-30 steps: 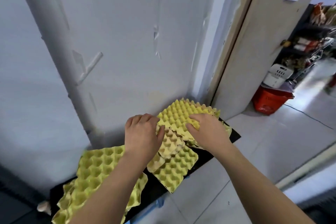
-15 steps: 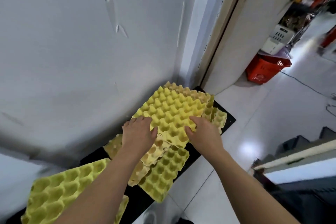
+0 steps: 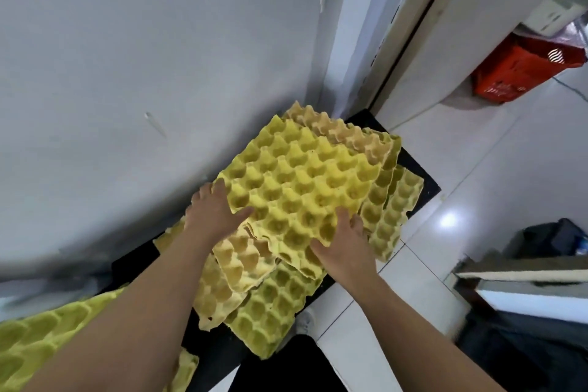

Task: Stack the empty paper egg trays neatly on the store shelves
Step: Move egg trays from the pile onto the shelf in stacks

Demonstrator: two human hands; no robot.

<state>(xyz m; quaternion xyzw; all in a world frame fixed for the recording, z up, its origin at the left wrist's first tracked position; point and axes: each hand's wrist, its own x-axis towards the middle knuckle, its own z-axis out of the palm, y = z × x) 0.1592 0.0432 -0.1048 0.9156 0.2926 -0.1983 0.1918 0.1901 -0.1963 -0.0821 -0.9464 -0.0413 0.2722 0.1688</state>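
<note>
Head view: top egg tray (image 3: 299,188) gripped between hands (image 3: 283,229).

Both hands grip the near edge of a yellow egg tray (image 3: 296,188), the left hand (image 3: 216,216) at its left corner with the thumb on top, the right hand (image 3: 343,248) at its near right corner. The tray sits slightly askew on a loose pile of trays (image 3: 254,289) lying on a black shelf (image 3: 416,169) against a grey wall (image 3: 159,57). More yellow trays (image 3: 35,337) show at the lower left, and a red basket (image 3: 525,70) stands on the tiled floor (image 3: 493,175) at the upper right.
</note>
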